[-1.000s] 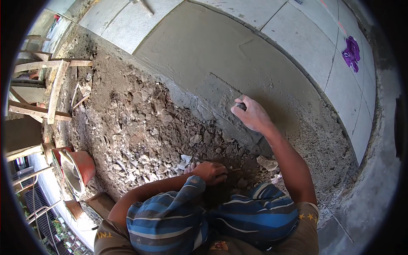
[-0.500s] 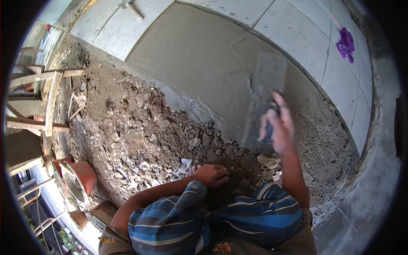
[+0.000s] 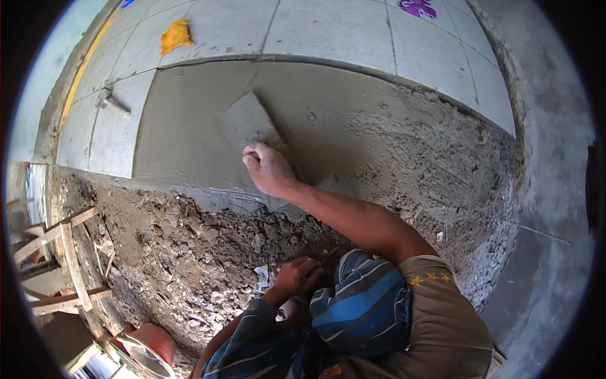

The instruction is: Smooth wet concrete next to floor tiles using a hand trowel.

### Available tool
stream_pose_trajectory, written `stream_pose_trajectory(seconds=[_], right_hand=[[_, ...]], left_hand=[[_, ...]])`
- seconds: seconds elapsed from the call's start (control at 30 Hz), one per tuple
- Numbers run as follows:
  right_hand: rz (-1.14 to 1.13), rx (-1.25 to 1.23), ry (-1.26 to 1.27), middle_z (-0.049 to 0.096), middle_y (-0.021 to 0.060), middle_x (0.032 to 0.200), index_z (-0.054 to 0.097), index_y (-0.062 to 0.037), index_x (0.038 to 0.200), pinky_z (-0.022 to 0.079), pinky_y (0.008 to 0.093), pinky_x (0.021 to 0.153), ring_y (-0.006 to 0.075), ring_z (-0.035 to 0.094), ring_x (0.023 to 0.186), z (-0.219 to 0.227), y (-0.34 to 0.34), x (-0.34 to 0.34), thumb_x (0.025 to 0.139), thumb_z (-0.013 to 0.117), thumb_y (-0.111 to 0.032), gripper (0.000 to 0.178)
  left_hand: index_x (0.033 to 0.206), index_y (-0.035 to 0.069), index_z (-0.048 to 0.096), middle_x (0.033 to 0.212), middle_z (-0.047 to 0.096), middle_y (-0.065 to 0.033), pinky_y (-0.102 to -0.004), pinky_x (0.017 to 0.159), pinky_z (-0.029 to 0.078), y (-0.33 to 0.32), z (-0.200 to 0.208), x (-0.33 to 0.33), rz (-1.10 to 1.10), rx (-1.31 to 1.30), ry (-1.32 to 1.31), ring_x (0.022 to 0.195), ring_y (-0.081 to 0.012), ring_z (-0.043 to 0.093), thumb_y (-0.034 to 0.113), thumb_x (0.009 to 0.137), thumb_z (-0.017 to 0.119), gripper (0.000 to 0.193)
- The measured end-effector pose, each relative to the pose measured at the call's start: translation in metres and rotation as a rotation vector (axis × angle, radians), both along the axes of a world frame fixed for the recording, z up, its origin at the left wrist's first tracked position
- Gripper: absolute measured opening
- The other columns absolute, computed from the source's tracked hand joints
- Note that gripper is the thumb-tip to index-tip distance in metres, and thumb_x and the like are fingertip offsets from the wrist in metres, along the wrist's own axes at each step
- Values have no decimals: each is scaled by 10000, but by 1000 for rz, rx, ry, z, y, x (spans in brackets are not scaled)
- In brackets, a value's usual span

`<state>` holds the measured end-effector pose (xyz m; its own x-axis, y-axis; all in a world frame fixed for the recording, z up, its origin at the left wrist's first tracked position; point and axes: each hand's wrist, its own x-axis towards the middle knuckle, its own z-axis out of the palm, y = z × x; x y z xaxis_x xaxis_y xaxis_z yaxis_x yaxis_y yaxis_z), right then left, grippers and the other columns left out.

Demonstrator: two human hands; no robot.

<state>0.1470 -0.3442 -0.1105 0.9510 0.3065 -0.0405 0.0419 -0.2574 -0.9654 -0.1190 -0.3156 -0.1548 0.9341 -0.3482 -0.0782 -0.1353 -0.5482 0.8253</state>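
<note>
My right hand point(image 3: 270, 169) is closed round the handle of a rectangular plastering trowel point(image 3: 247, 119). The trowel's long flat blade lies over wet grey mortar point(image 3: 189, 123), which looks smooth on the left and rough on the right. My hand and forearm hide part of the blade and the handle. Low in front of my knees, my left hand point(image 3: 298, 276) is by the rubble-strewn soil point(image 3: 208, 252). Its fingers are curled together, and nothing shows in them; their tips are hard to see.
Pale floor tiles point(image 3: 328, 31) border the mortar at the far side and left. A hammer point(image 3: 112, 101), a yellow cloth point(image 3: 176, 36) and a purple cloth point(image 3: 418, 7) lie on them. At lower left are a reddish bucket point(image 3: 154, 344) and wooden slats point(image 3: 76, 265). A concrete strip point(image 3: 549, 158) runs along the right.
My right hand has swept the trowel leftward across the mortar. The view has shifted rightward and turned, bringing the yellow cloth into sight. My left hand stays low by the knees.
</note>
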Motion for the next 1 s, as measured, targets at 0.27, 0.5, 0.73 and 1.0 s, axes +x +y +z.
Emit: stream_pose_trajectory(seconds=[0.27,0.5,0.73,1.0], right_hand=[[-312,-100,-44,715,80,850,703,-48,1113,561,358,655,187,682,708,-4,-183,-19,1026,625,-245,228],[-661,31,224,539,-7,654,644,-44,1202,396,265,386,69,499,462,21,-339,-58,1062,604,-248,250],[-800,-14,122,632,66,765,611,7,1299,506,322,546,164,604,566,82,-470,-138,1057,614,-256,357],[-1210,-1152,140,697,344,1024,688,77,1105,543,498,862,468,699,1006,71,-686,-185,943,685,-500,599]], left_hand=[[1049,110,730,1012,740,-177,-472,711,613,-4,4,5,-11,18,61,862,-398,732,311,901,773,253],[1043,112,731,963,724,-153,-454,713,590,-13,2,12,-23,3,97,864,-375,722,330,893,783,269],[999,94,722,815,676,-126,-437,658,557,-17,4,12,-37,95,81,740,-353,688,283,898,766,219],[915,105,717,823,704,-153,-473,657,556,-23,-2,8,-16,203,137,753,-391,688,283,892,767,186]])
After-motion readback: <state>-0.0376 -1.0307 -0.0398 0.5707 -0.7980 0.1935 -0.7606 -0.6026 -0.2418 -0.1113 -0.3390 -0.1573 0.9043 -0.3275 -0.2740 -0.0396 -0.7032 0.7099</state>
